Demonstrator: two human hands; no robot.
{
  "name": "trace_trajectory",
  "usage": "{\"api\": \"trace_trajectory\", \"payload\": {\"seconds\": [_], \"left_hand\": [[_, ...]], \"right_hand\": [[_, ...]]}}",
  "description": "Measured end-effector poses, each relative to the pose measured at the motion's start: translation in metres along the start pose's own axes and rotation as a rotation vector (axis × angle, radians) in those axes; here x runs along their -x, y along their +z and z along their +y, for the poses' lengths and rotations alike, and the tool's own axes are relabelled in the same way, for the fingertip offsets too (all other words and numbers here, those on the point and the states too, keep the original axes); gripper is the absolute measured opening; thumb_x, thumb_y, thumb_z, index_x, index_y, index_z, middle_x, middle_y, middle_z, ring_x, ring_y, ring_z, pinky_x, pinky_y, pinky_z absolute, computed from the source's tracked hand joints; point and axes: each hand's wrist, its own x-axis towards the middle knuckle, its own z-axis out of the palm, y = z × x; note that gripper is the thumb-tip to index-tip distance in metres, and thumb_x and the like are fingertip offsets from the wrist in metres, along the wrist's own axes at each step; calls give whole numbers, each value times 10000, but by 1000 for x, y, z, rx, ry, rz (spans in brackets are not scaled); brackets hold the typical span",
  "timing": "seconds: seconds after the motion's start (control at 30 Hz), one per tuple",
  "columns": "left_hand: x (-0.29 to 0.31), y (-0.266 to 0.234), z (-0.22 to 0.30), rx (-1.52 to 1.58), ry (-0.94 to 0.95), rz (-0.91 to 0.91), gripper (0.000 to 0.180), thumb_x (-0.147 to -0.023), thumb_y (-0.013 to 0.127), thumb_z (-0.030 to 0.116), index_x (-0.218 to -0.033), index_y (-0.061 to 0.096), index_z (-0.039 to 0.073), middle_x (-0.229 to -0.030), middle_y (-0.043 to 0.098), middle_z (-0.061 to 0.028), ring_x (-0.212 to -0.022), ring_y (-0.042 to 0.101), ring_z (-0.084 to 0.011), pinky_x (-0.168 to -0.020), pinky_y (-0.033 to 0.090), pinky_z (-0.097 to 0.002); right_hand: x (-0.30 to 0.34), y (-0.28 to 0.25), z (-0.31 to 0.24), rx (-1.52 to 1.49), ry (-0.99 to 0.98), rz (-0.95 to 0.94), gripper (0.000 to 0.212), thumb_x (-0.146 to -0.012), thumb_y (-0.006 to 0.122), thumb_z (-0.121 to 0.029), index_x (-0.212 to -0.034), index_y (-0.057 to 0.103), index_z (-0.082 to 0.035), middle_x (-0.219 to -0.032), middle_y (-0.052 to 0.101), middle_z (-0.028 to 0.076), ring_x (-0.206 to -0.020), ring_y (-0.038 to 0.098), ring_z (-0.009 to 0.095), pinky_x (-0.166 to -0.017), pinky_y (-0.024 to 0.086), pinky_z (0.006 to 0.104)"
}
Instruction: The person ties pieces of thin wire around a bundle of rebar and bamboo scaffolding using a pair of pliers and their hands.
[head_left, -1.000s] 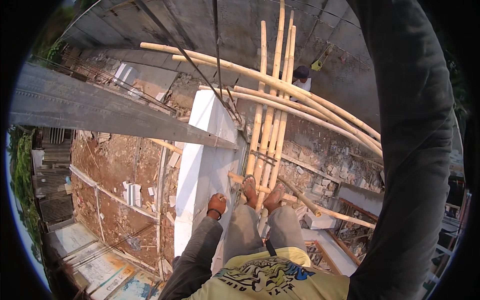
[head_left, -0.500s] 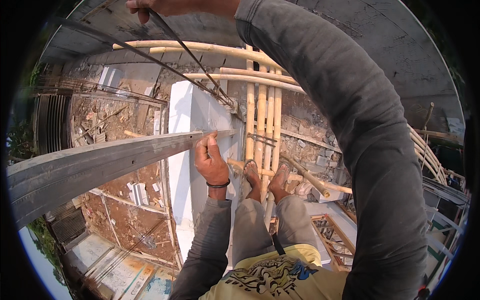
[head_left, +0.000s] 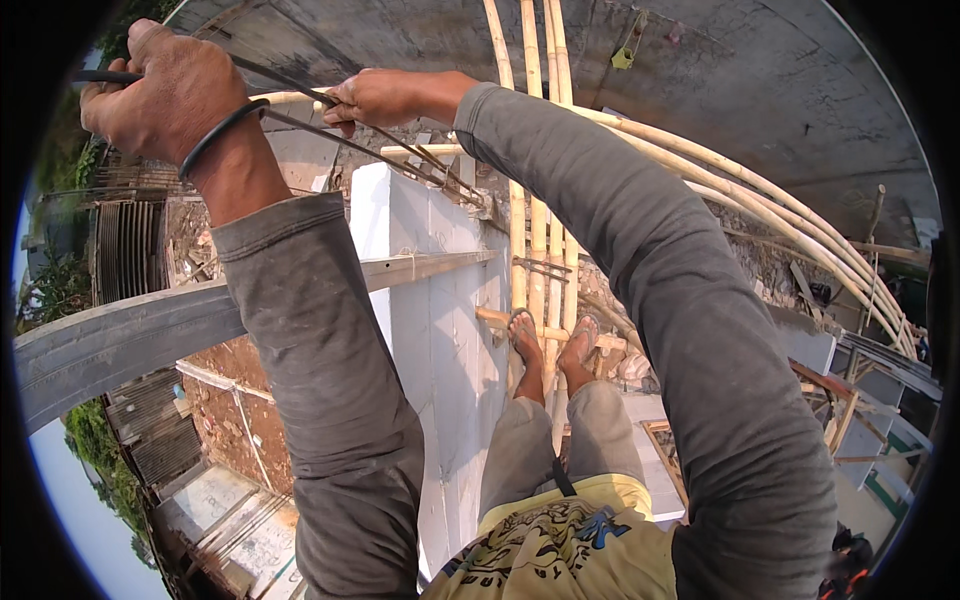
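Two dark steel rods rise from the end of the white block wall (head_left: 450, 330) and slant toward the upper left. My left hand (head_left: 185, 105) is wrapped round the lower steel rod (head_left: 345, 143), whose end pokes out past my fist. Farther right, my right hand (head_left: 395, 98) has its fingers closed on the upper steel rod (head_left: 275, 72), nearer the wall. Below my left forearm a long grey metal beam (head_left: 130, 335) rests across the wall, touched by neither hand; the forearm hides part of it.
I stand in sandals on bamboo poles (head_left: 537, 250) high above rubble. More bamboo poles (head_left: 760, 190) curve away to the right, before a grey concrete wall (head_left: 740, 90). Beyond the block wall, far below, lie brown ground (head_left: 230, 420) and a corrugated sheet (head_left: 130, 250).
My left hand has left the metal beam and moved up to take hold of a steel rod. My right hand has come down and right along its rod. The view has shifted slightly.
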Motion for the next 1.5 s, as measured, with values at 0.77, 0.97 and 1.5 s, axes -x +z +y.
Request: {"api": "trace_trajectory", "payload": {"seconds": [0.77,0.97,1.5], "left_hand": [[-12,13,-26,207,-12,142,254,-987,451,164,-975,475,-89,-693,625,-132,-589,629,-185,-544,523,-261],[-7,7,-31,428,-80,40,281,-921,546,113,-1049,458,-121,-858,613,-186,-645,656,-191,-597,569,-232],[1,9,-35,408,1,54,204,-811,646,8,-862,488,-111,-729,625,-178,-550,642,-196,-513,550,-249]], "right_hand": [[-8,37,32,-138,-110,83,254,-968,501,-230,-984,634,-14,-786,656,95,-785,630,258,-730,482,375],[-5,36,31,12,-227,91,280,-962,520,-266,-906,610,-7,-802,645,157,-787,616,329,-720,474,423],[0,40,36,116,-233,144,240,-940,546,-245,-935,615,-16,-853,650,170,-848,621,342,-738,473,458]]}}
